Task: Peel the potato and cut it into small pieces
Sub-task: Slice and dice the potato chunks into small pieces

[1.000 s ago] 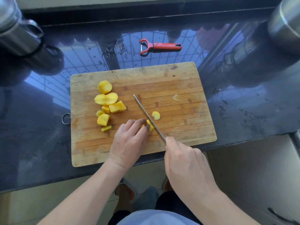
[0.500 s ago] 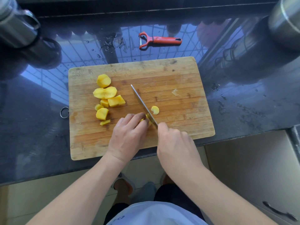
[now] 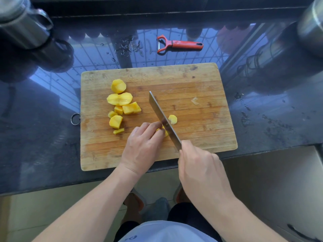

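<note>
A wooden cutting board [image 3: 201,84] lies on the dark counter. Several peeled yellow potato pieces [image 3: 122,105] sit on its left half, and one small slice [image 3: 172,119] lies right of the blade. My left hand [image 3: 142,147] presses a potato chunk [image 3: 165,132] against the board, mostly hiding it under the fingertips. My right hand [image 3: 199,165] grips the handle of a knife [image 3: 161,116], whose blade rests edge-down right against my left fingers, on the chunk.
A red peeler [image 3: 180,44] lies on the wet black counter behind the board. Steel pots stand at the far left [image 3: 22,27] and far right [image 3: 312,27]. The counter edge runs just below the board, with floor and my feet beneath.
The knife and my right hand have slid back toward me along the chunk. My left hand has stayed on the potato chunk. The view has shifted slightly.
</note>
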A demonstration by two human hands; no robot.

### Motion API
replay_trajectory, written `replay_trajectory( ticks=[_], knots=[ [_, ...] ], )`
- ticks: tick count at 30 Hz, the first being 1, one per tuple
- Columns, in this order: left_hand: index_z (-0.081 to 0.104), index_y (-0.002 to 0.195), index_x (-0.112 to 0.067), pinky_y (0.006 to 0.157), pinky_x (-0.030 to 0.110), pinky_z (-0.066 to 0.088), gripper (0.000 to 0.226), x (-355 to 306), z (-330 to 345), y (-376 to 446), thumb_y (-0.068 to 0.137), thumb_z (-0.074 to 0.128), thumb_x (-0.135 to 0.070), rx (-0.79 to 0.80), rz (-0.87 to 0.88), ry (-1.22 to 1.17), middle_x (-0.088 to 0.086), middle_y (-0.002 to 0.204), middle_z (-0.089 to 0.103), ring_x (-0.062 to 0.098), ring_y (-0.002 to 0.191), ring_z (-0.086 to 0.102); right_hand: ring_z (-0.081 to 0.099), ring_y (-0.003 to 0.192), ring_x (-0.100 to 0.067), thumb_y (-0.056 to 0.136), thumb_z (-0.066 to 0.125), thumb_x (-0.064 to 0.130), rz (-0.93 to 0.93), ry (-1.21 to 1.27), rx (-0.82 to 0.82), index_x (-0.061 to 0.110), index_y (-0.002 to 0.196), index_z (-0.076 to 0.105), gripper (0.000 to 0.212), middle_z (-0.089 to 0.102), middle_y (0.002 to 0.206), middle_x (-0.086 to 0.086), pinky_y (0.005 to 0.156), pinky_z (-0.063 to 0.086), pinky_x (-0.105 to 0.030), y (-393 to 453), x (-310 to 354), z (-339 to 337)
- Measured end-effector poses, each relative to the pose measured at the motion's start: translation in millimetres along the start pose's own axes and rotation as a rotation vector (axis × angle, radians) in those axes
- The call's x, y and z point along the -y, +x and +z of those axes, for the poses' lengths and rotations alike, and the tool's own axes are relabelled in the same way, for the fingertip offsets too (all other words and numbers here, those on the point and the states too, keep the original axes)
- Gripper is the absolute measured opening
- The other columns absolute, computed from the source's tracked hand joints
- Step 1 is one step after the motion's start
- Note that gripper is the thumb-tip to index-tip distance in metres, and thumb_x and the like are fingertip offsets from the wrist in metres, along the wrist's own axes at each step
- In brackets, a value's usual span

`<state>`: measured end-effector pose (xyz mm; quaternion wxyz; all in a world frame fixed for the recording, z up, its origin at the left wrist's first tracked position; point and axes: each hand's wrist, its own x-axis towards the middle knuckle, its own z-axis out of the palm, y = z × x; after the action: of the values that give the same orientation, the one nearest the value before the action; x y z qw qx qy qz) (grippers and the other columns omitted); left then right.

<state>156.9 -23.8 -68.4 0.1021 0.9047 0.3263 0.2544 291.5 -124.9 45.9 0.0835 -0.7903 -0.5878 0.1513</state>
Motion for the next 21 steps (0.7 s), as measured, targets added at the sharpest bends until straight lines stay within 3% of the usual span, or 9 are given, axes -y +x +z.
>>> replay_trajectory(
  ticks=[2, 6, 13, 15, 18, 21],
  knots=[
    [0.066, 0.094, -0.006, 0.066, 0.043, 0.049, 0.005, 0, -1, 0, 0.098, 0.064, -0.004, 0.004, 0.004, 0.002, 0.013, 0.114, 0.071, 0.033, 0.089, 0.063, 0.058, 0.045, -0.029, 0.088, 0.066, 0.004, 0.000, -0.040, -0.004, 0.019, 0.083, 0.049, 0.023, 0.058, 0.059, 0.002, 0.037, 0.040, -0.035, -2, 2, 1],
    [0.069, 0.094, -0.005, 0.066, 0.043, 0.049, 0.011, 0, 0, 0, 0.100, 0.060, -0.006, 0.006, -0.002, 0.013, 0.012, 0.113, 0.071, 0.032, 0.089, 0.062, 0.052, 0.037, -0.027, 0.075, 0.075, 0.002, 0.022, -0.121, -0.002, 0.017, 0.078, 0.052, 0.028, 0.056, 0.054, 0.002, 0.039, 0.021, -0.028, -3, 9, -4],
    [0.069, 0.094, -0.005, 0.066, 0.043, 0.049, 0.010, 0, -1, 0, 0.100, 0.062, -0.006, 0.011, -0.006, 0.004, 0.013, 0.114, 0.071, 0.033, 0.090, 0.064, 0.055, 0.036, -0.025, 0.062, 0.078, -0.003, 0.057, -0.183, 0.064, 0.018, 0.074, 0.049, 0.038, 0.056, 0.050, 0.000, 0.040, 0.019, -0.026, -3, 16, 0],
    [0.068, 0.091, -0.006, 0.066, 0.042, 0.049, 0.011, -1, -2, 1, 0.100, 0.062, -0.006, 0.001, -0.010, 0.001, 0.013, 0.113, 0.071, 0.033, 0.090, 0.063, 0.060, 0.042, -0.026, 0.070, 0.076, 0.000, 0.039, -0.182, 0.048, 0.019, 0.078, 0.050, 0.033, 0.060, 0.056, -0.001, 0.042, 0.023, -0.026, 10, 16, 7],
    [0.066, 0.088, -0.006, 0.065, 0.043, 0.048, 0.018, -3, -3, 3, 0.103, 0.056, -0.009, -0.015, -0.024, -0.009, 0.013, 0.110, 0.071, 0.032, 0.086, 0.062, 0.068, 0.065, -0.030, 0.099, 0.050, 0.010, -0.008, -0.094, 0.063, 0.019, 0.095, 0.048, 0.010, 0.068, 0.076, -0.003, 0.049, 0.034, -0.032, 33, 10, 11],
    [0.067, 0.091, -0.005, 0.066, 0.044, 0.049, 0.017, -2, -3, 2, 0.103, 0.058, -0.011, -0.007, -0.034, -0.011, 0.012, 0.111, 0.070, 0.031, 0.087, 0.061, 0.065, 0.068, -0.033, 0.105, 0.043, 0.016, -0.004, -0.052, 0.030, 0.021, 0.098, 0.046, 0.009, 0.067, 0.078, -0.003, 0.051, 0.034, -0.034, 49, -6, 6]
  ],
)
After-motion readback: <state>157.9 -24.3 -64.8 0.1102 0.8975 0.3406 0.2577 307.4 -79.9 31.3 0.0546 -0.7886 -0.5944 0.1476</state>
